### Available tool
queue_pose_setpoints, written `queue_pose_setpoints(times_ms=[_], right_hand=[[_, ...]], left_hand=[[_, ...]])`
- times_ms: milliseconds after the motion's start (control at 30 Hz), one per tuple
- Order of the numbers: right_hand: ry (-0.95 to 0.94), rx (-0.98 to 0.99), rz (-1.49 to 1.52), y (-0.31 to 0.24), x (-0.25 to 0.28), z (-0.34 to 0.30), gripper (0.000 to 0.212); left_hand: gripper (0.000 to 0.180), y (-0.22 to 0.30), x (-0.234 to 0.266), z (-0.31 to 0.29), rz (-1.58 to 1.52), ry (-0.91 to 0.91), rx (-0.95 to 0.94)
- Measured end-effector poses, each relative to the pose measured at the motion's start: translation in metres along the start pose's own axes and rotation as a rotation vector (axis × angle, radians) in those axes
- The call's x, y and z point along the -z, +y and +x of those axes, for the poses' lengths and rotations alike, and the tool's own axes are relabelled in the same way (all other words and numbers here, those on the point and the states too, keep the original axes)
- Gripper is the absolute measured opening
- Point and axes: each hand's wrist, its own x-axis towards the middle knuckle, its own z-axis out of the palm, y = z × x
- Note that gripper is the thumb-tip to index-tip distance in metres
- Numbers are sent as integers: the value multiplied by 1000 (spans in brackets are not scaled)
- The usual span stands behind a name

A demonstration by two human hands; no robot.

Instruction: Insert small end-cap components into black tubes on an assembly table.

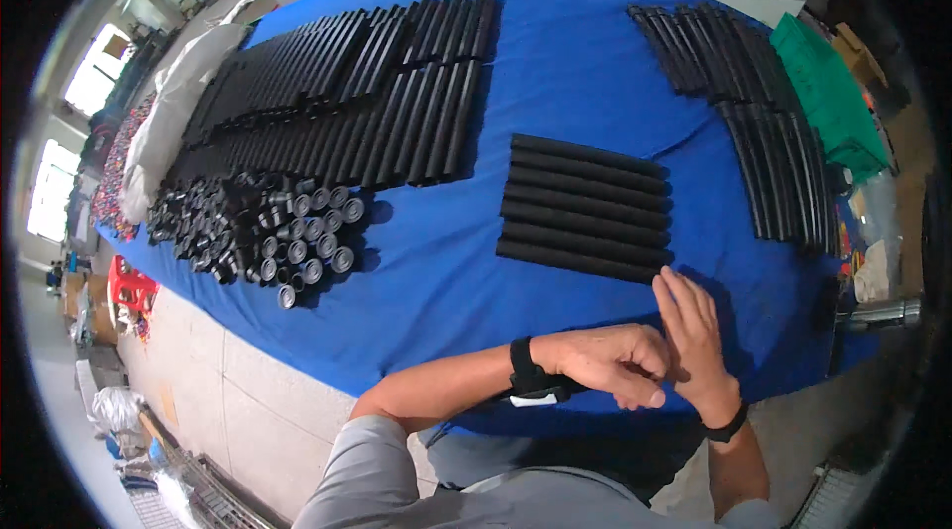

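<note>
Two hands (600, 355), one green crate (828, 98) — dozens of tubes (585, 159) and caps (342, 259), too crowded to count.

Left arm (446, 385): your elbow was bent, forearm across your front.
Left hand (603, 358): you had its fingers curled, close by your right palm; contact was unclear.
Right arm (739, 474): yours reached forward.
Right hand (697, 346): your fingers were extended.

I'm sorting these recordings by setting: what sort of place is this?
Probably a workshop or small assembly room: a table with a blue cover bears rows of black tubes and a heap of small round dark parts.
</note>
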Motion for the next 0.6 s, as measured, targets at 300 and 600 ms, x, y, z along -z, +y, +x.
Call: queue_pose_setpoints(times_ms=[300, 600], right_hand=[[-68, 53, -70, -21, -14, 5, 66], [6, 123, -56, -28, -26, 1, 50]], left_hand=[[22, 32, -46, -83, 401, 472, -115], [15, 40, -75, -199, 712, 1216, 427]])
